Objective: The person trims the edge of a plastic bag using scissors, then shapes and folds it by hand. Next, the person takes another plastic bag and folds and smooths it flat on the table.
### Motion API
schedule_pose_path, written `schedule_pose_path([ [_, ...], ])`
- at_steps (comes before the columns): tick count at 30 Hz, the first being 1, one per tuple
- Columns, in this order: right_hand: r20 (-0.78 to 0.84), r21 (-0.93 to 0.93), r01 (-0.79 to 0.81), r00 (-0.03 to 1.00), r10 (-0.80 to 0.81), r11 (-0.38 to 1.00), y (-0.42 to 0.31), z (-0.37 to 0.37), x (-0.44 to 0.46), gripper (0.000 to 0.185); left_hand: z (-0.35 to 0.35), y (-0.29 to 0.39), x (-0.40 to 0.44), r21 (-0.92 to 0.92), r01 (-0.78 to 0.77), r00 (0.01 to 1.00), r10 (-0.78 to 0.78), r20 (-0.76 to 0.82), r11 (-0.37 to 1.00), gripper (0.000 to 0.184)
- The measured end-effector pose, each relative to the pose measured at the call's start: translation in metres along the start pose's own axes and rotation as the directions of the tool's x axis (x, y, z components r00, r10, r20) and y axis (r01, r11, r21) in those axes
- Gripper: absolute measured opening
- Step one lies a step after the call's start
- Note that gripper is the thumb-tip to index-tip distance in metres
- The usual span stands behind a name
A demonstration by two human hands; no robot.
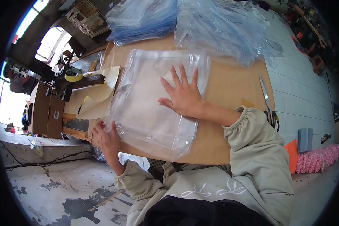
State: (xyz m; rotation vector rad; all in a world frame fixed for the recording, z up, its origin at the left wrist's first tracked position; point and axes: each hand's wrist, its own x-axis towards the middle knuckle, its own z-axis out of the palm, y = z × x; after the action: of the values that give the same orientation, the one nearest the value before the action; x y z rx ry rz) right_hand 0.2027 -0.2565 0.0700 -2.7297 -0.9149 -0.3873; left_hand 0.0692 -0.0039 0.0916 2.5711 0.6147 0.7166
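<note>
A clear plastic bag lies flat on the brown-covered table, its surface wrinkled and shiny. My right hand rests on the bag's right half with its fingers spread. At the bag's lower left edge is my left hand, its fingers apart and nothing visibly gripped between them. Behind the bag, a stack of bluish clear plastic and a looser heap of clear plastic lie at the table's far side.
Scissors lie at the table's right edge. To the left stand a machine holding a yellow-green tape roll, a curled tan sheet and a cardboard box. A pink fluffy bundle is at the lower right.
</note>
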Motion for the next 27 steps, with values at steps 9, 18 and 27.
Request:
schedule_pose_path([
  [9,0.116,0.183,0.137,0.980,-0.160,0.974,0.019,0.005,0.007,0.071,-0.002,-0.035,0.019,-0.361,0.194,0.933,-0.059,0.355,0.912,0.041],
  [18,-0.043,0.310,0.425,0.900,-0.434,0.851,0.042,0.023,0.051,0.058,0.012,0.008,-0.028,-0.212,0.111,0.974,-0.148,-0.172,0.971,0.026],
  [27,-0.163,-0.023,-0.041,0.986,0.037,0.999,0.051,0.023,0.046,0.080,0.030,0.028,-0.040,-0.265,-0.004,0.982,-0.046,-0.183,0.964,0.036],
])
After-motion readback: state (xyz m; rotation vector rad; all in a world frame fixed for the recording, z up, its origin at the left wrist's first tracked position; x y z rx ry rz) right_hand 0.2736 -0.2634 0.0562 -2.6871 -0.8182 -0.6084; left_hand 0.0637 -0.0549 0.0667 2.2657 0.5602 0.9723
